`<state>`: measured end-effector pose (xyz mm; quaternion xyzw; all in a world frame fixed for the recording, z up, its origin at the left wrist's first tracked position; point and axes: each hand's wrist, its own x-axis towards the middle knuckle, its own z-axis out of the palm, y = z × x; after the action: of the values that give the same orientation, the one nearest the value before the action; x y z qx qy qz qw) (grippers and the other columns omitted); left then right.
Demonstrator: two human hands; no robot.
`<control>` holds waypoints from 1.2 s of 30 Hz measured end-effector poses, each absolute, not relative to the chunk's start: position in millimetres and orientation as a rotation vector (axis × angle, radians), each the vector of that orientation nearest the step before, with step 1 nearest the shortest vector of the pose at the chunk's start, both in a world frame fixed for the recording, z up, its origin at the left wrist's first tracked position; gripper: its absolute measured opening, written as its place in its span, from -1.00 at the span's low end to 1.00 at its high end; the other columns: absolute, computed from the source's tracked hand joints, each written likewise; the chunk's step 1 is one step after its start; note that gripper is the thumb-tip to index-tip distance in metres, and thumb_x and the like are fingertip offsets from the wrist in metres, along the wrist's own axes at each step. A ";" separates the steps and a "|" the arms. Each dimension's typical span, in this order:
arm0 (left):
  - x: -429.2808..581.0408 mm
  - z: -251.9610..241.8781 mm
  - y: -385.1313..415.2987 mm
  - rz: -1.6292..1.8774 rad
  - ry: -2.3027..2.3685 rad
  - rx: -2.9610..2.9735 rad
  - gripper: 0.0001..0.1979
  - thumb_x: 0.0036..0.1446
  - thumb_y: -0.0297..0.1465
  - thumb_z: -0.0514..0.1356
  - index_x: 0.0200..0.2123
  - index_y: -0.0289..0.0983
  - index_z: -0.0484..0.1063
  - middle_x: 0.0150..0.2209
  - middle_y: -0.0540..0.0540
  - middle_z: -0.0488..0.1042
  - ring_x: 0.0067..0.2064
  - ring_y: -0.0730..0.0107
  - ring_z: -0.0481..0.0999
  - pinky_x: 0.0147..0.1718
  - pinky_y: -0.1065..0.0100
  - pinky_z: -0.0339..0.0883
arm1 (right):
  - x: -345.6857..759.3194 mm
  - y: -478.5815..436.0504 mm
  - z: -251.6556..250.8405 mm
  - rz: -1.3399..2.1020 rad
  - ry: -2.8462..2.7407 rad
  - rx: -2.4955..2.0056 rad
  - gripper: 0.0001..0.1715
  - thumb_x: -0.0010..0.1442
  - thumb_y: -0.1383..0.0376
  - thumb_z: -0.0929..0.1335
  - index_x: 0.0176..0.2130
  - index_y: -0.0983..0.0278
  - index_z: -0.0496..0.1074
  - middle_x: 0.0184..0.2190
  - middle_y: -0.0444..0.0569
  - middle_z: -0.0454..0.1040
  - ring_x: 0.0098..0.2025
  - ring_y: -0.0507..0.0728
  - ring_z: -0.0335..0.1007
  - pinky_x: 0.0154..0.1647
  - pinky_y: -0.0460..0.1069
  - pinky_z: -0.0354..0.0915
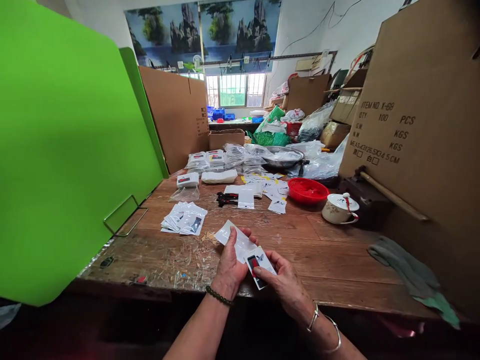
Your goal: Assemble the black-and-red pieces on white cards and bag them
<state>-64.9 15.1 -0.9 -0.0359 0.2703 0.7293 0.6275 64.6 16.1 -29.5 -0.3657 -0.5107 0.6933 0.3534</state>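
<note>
My left hand [231,260] is closed on a whitish plastic bag [235,240] that lies across its palm, the thumb on top. In my right hand [285,282] is a printed card [267,260] with a small black and red item [256,272] on its face, pinched under the thumb. The card's left edge meets the bag's lower right end; whether it is inside the bag I cannot tell. Beyond my hands lie black and red items [227,199] beside a stack of white bags [245,197]. A pile of bagged cards [184,218] rests to the left.
A red basket [308,191], a lidded mug [339,209] and a grey glove [407,267] are on the right. Loose cards [275,187] and filled clear bags [240,157] stand farther back. A green panel [75,150] and a tall carton [408,115] flank the wooden table [300,250].
</note>
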 end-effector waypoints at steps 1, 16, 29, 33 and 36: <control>-64.9 -2.1 14.8 1.679 0.604 -0.070 -0.76 0.18 -0.25 0.23 -0.34 -0.34 0.44 -0.43 -0.08 0.51 -0.44 0.34 0.52 -0.37 0.29 0.43 | 64.3 16.7 -29.6 1.864 -1.287 -0.922 -0.45 -0.15 0.13 0.56 -0.19 0.29 0.42 -0.34 -0.06 0.57 -0.38 0.07 0.41 -0.36 -0.07 0.31; -54.7 -5.6 12.4 1.691 0.507 0.111 -0.71 0.12 -0.24 0.30 -0.19 -0.31 0.43 -0.31 -0.10 0.53 -0.26 0.24 0.57 -0.20 0.22 0.44 | 69.9 49.2 -27.4 1.947 -1.138 -0.904 -0.26 -0.35 0.23 0.63 -0.21 0.25 0.29 -0.37 -0.06 0.60 -0.39 0.10 0.49 -0.36 -0.05 0.33; -45.6 -11.7 18.5 1.758 0.532 0.034 -0.79 0.13 -0.32 0.30 -0.25 -0.35 0.46 -0.34 -0.09 0.51 -0.29 0.31 0.55 -0.17 0.25 0.43 | 48.4 44.9 -34.5 1.660 -1.134 -0.960 -0.27 -0.31 0.16 0.61 -0.19 0.26 0.31 -0.38 -0.07 0.57 -0.31 0.15 0.51 -0.29 0.01 0.38; -51.4 -13.5 18.5 1.758 0.529 0.017 -0.76 0.10 -0.28 0.31 -0.26 -0.33 0.45 -0.37 -0.07 0.50 -0.31 0.28 0.55 -0.22 0.24 0.43 | 46.1 42.1 -36.6 1.766 -1.158 -0.984 -0.28 -0.30 0.12 0.60 -0.20 0.26 0.29 -0.39 -0.08 0.56 -0.49 0.06 0.42 -0.53 -0.07 0.28; -50.8 -15.8 17.3 1.757 0.582 -0.022 -0.77 0.13 -0.29 0.29 -0.26 -0.35 0.45 -0.38 -0.08 0.51 -0.34 0.34 0.53 -0.27 0.32 0.42 | 45.6 41.4 -35.8 1.789 -1.152 -0.985 -0.23 -0.33 0.14 0.61 -0.18 0.27 0.28 -0.44 -0.12 0.54 -0.58 -0.01 0.31 -0.63 -0.12 0.18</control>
<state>-50.8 17.3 -15.8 -0.0096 0.2511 0.7584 0.6013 45.6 41.4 -35.8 -0.3873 -0.4529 0.7031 0.3880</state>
